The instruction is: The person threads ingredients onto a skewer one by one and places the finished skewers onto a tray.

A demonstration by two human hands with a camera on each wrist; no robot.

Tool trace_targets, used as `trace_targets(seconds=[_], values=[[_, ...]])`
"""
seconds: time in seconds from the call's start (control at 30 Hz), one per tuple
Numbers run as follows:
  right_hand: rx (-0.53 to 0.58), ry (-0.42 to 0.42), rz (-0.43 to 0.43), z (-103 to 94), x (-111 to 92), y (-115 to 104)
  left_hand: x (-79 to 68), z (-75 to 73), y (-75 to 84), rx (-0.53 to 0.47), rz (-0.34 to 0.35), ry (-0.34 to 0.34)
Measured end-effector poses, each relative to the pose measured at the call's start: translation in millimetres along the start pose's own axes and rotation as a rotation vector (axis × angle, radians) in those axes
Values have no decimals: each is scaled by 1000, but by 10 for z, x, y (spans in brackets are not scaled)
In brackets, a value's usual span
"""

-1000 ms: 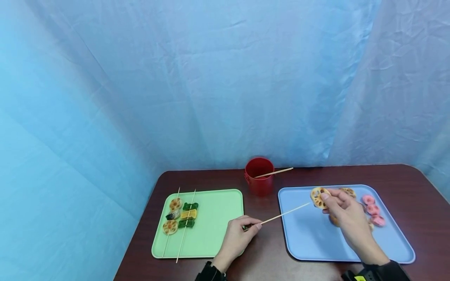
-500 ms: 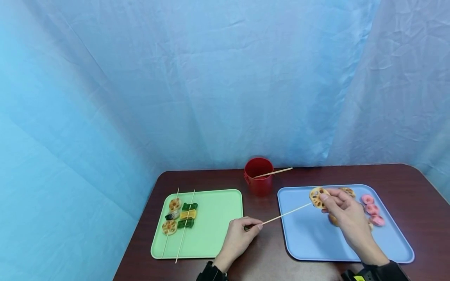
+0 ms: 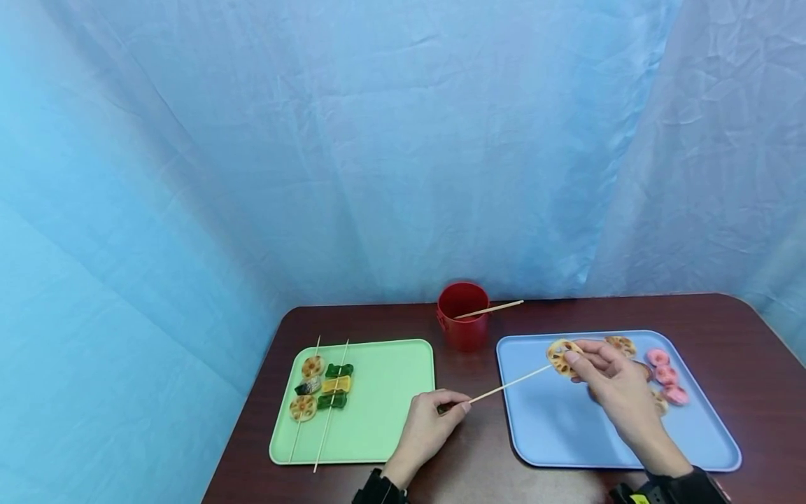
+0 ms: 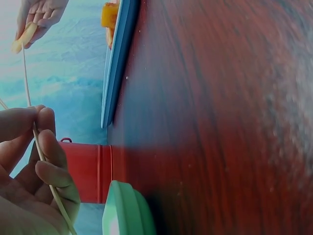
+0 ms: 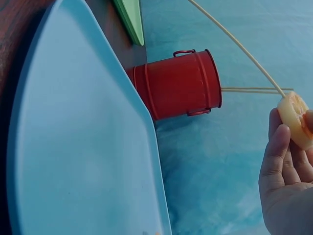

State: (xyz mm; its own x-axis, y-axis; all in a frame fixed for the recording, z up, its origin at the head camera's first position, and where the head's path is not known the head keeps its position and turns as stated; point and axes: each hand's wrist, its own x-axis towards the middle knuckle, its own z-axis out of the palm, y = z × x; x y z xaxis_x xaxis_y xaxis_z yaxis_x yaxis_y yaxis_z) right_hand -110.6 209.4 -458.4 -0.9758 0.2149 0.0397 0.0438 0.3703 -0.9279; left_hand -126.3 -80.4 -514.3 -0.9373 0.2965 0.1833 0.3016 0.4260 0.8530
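Note:
My left hand point(image 3: 430, 425) pinches a thin bamboo skewer point(image 3: 511, 383) that slants up to the right. In the left wrist view the skewer point(image 4: 26, 81) runs between thumb and fingers and on across the palm. Over the blue tray, my right hand point(image 3: 620, 395) holds a lotus root slice point(image 3: 562, 355) between thumb and fingers. The skewer's tip meets the slice's edge; in the right wrist view it stands right at the rim of the slice point(image 5: 293, 120). Part of the slice is hidden by the right thumb.
On the blue tray point(image 3: 548, 441) lie more lotus slices point(image 3: 621, 344) and several pink rings point(image 3: 667, 376). The green tray point(image 3: 378, 441) bears two loaded skewers point(image 3: 334, 400). Between the trays, towards the back, stands a red bucket point(image 3: 462, 332) with skewers point(image 3: 504, 306) in it.
My right hand has shifted slightly left with the lotus root slice, bringing it onto the skewer's tip. The left hand stays nearly still, gripping the skewer.

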Motion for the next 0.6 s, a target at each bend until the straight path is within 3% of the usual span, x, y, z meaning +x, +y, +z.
trace_targets(seconds=[0.33,0.6], values=[[-60,-9,-4,92,-10,-15,3,53,59,-107,-51,-79],[-55,-61,-34,164,-30,2,32,105,144,-117,-16,-110]])
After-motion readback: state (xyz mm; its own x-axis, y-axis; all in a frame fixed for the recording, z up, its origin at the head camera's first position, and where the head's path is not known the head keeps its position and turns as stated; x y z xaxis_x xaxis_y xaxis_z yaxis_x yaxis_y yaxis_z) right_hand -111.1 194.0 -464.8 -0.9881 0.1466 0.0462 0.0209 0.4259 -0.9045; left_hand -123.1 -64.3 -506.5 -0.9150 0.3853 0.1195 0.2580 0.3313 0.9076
